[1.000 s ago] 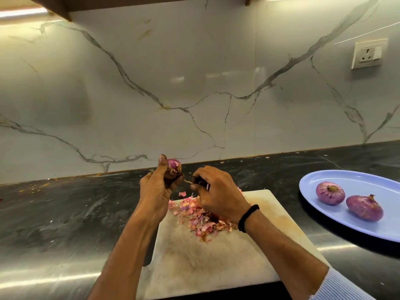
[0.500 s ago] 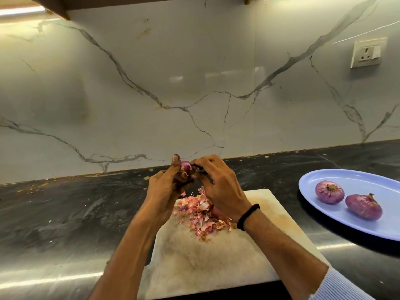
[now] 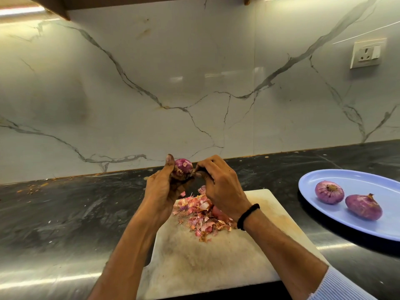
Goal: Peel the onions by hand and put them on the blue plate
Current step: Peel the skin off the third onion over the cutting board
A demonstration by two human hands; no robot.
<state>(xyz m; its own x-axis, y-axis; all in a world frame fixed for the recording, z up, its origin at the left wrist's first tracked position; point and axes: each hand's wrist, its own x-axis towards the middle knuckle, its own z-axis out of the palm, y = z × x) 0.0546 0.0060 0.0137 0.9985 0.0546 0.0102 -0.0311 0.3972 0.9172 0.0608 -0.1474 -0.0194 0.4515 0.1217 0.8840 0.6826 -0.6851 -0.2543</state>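
My left hand (image 3: pixel 161 187) grips a small purple onion (image 3: pixel 184 166) above the far edge of the white cutting board (image 3: pixel 194 263). My right hand (image 3: pixel 218 187) pinches a bit of skin at the onion's right side. A heap of pink and brown onion peels (image 3: pixel 199 215) lies on the board under my hands. To the right, the blue plate (image 3: pixel 350 180) holds two peeled onions, one (image 3: pixel 329 192) beside the other (image 3: pixel 363 206).
The board lies on a dark stone counter (image 3: pixel 65 213) against a white marble wall. Another pinkish onion piece (image 3: pixel 217 212) shows partly under my right wrist. A wall socket (image 3: pixel 368 53) sits at the upper right. Crumbs lie at the counter's back left.
My right hand has come back to the onion and pinches its skin. The left hand has shifted slightly right and turned the onion.
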